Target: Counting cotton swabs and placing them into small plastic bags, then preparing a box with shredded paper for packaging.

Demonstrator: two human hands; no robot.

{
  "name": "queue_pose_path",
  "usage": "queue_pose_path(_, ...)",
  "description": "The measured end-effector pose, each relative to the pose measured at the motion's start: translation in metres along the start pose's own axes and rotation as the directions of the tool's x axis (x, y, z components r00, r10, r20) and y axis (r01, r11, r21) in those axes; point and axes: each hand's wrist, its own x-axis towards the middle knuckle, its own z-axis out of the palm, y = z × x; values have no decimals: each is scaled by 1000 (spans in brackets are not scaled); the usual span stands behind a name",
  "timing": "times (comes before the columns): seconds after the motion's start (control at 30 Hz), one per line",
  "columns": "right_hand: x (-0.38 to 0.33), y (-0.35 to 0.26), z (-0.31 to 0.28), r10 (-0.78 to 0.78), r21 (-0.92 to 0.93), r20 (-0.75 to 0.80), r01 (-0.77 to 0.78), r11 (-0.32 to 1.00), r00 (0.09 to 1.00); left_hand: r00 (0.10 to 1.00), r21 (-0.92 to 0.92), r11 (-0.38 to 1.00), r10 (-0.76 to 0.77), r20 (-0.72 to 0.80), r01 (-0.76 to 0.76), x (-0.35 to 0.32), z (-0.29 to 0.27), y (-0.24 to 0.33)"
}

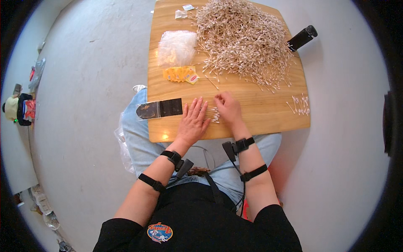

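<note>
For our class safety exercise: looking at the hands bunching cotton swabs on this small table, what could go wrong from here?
1. The small bunch of swabs under the left hand and right hand lies near the table edge; some may roll off.
2. The big swab pile could spill.
3. The black bottle overhangs the corner and might fall.

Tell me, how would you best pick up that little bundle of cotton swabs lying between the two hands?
Probably pinch the swab bundle across its middle, fingers coming down from above, one on its far side and one on its near side. The sticks lie flat and side by side on the wooden table, running left to right, so squeezing across them keeps them together. The left hand and right hand already flank it.
</note>
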Motion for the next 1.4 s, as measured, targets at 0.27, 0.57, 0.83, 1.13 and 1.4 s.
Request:
queue_pose_path(0.27, 42, 9, 13, -49, -231, -105, 23, 973, 993, 1000, -16, 1000, 8, 12, -8, 1, 0, 3)
queue_pose_path(0.57, -12, 12, -5, -66, -242, -152, 28, 970, 986, 999, -93, 996, -14, -37, 10, -1, 2, -1)
queue_pose_path(0.83, -12, 7, -9, -158, -127, 65, 165, 978, 985, 998, -59, 998, -5, -61, 2, 0, 1, 1)
queue_pose_path(1.13, -17, 11, -13, -38, -211, -36, 30, 977, 999, 998, -61, 998, -7, -57, 4, -1, 5, -2)
queue_pose_path(1.4, -23, 1, -7, -12, 38, -55, 14, 999, 998, 986, -485, 874, -96, -133, 20, -5, 7, -9)
